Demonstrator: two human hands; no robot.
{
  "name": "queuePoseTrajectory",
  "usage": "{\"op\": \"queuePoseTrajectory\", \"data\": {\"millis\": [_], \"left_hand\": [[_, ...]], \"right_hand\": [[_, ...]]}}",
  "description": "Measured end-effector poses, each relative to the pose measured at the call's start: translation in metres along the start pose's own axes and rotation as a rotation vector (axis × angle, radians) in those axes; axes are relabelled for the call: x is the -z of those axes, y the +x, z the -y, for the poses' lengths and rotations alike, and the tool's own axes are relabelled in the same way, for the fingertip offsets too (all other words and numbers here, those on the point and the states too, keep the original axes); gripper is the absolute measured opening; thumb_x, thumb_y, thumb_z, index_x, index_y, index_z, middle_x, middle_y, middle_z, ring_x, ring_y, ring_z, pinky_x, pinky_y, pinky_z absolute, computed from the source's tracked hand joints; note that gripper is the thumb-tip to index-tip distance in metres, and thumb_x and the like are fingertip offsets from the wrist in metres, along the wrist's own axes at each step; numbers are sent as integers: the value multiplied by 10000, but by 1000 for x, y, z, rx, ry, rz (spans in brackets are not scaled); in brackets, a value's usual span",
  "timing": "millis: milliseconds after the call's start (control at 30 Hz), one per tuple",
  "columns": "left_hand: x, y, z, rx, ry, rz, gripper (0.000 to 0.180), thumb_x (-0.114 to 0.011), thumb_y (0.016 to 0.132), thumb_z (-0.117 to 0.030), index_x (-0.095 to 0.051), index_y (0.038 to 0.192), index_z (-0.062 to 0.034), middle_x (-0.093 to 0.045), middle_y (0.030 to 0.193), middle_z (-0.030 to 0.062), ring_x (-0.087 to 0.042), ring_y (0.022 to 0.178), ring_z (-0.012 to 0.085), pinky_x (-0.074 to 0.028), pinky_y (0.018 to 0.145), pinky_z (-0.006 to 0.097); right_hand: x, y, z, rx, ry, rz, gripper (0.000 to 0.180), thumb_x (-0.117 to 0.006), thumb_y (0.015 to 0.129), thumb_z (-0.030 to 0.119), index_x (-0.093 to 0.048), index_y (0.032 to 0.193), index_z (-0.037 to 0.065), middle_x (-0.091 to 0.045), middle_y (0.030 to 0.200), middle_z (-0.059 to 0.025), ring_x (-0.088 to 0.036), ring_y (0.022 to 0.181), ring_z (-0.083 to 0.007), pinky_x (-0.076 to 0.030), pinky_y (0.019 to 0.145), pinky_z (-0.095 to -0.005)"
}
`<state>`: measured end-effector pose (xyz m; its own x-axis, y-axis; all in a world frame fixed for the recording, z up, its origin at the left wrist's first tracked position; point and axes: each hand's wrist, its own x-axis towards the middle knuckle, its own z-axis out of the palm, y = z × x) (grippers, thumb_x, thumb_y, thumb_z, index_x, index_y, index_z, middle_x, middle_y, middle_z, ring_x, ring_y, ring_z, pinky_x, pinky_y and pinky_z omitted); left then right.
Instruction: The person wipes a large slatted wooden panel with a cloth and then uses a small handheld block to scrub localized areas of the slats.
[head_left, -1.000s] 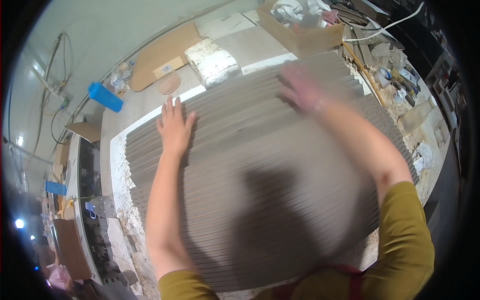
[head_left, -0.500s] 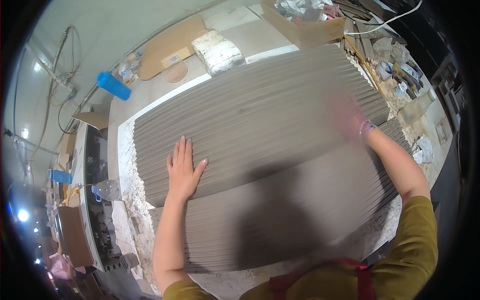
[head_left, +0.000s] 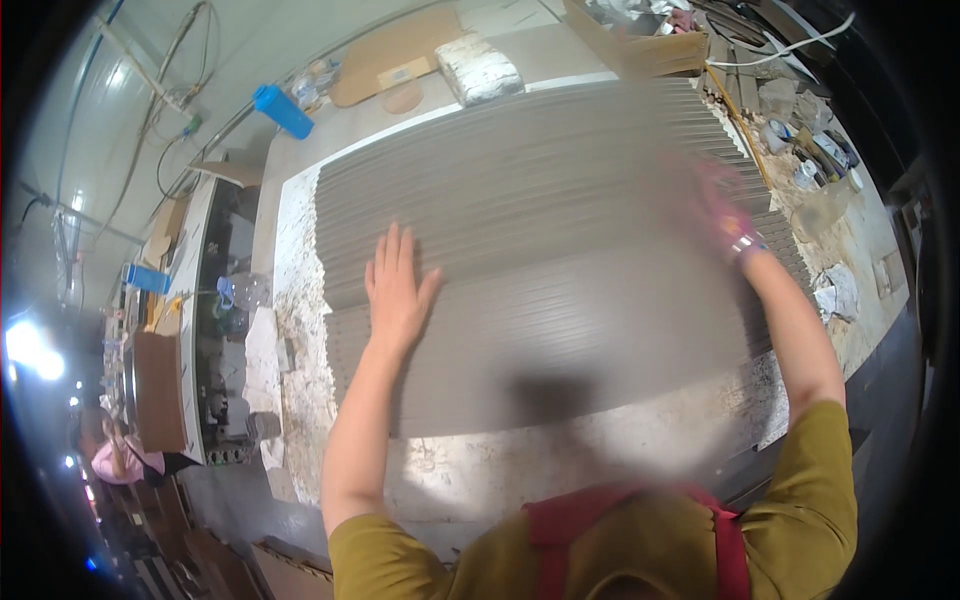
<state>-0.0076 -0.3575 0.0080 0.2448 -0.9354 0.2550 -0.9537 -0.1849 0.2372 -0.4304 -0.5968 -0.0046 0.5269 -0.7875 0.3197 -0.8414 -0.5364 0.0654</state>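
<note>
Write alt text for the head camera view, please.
A person presses both bare hands, left hand flat and right hand blurred, on a large grey ridged slab lying on a spattered white workbench. A blue cylinder lies beyond.

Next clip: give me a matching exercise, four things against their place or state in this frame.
Things:
1. left hand
2. right hand
3. blue bottle
4. cardboard box

Places or states:
A. lying beyond the far left corner of the slab
B. flat, fingers spread, on the grey ribbed slab
C. at the slab's far right corner
D. motion-blurred at the slab's right edge

Pairs: 1-B, 2-D, 3-A, 4-C
</note>
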Motion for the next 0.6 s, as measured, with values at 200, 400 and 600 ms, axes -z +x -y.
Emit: {"op": "queuePoseTrajectory", "data": {"millis": [200, 400, 600], "left_hand": [[3, -79, 17, 128, 103, 229, 700, -531, 872, -420, -279, 1420, -64, -218, 1502, 132, -189, 1385, 317, -153, 1084, 541], [-10, -57, 20, 132, 148, 121, 696, -523, 874, -439, -287, 1411, -65, -228, 1494, 138, -216, 1373, 317, -168, 1081, 546], [6, -59, 40, 308, 0, 33, 700, -544, 870, -395, -288, 1409, -29, -238, 1482, 192, -212, 1378, 331, -168, 1101, 519]], "right_hand": [[-13, -98, -103, -291, -66, 194, 590, -455, 918, 450, -333, 1406, 142, -353, 1437, -152, -315, 1328, -344, -218, 1091, -449], [-31, -67, -102, -404, -151, 221, 561, -399, 936, 466, -295, 1430, 221, -312, 1468, -117, -294, 1348, -293, -213, 1093, -451], [-10, -72, -99, -408, -215, 171, 559, -440, 930, 417, -297, 1426, 204, -337, 1445, -148, -338, 1322, -302, -288, 1062, -443]]}}
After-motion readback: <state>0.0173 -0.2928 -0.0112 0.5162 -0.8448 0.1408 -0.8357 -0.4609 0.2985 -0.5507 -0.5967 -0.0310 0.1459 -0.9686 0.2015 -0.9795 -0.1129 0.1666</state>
